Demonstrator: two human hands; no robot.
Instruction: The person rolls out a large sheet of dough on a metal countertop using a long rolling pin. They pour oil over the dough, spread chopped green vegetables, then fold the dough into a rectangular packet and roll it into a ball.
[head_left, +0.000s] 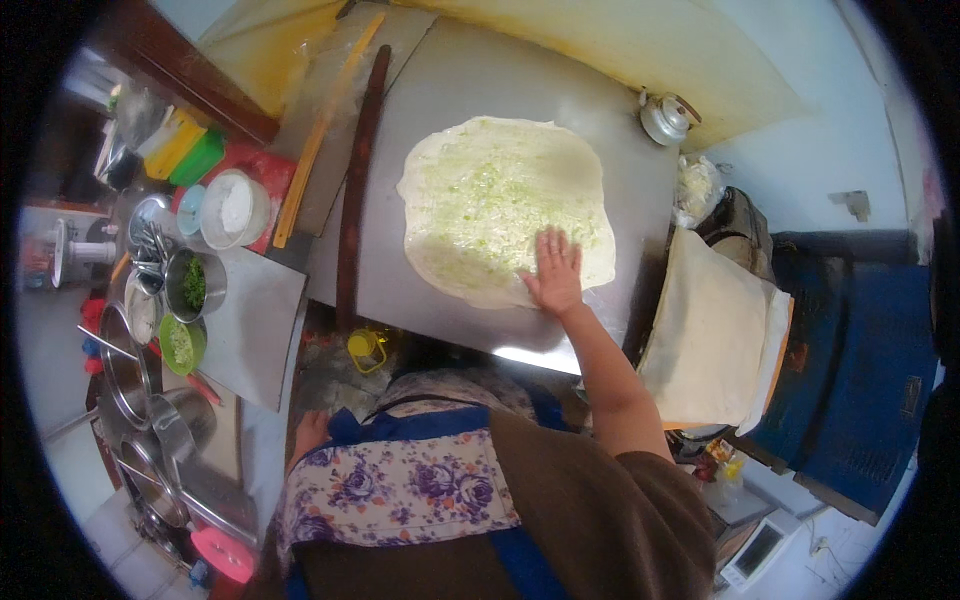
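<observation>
A wide, thin sheet of dough (495, 202) lies on a metal worktop (637, 217), glossy and scattered with chopped green bits. Palm down on its near right part rests my right hand (558, 271), fingers stretched out and nothing held. The dough's outline is uneven, with a small wavy lip at its left. My left hand (313, 426) shows only in part, low at my side by the floral apron (420, 484); its fingers are too small and hidden to read. Left of the dough, a long dark rolling pin (364, 172) lies along the worktop.
A pale wooden stick (330, 127) lies beyond the rolling pin. At left are a bowl of white powder (227, 208), a pot of chopped greens (193, 283) and a green bowl (181, 343). A kettle (666, 120) stands back right; a cloth-covered board (709, 330) sits at right.
</observation>
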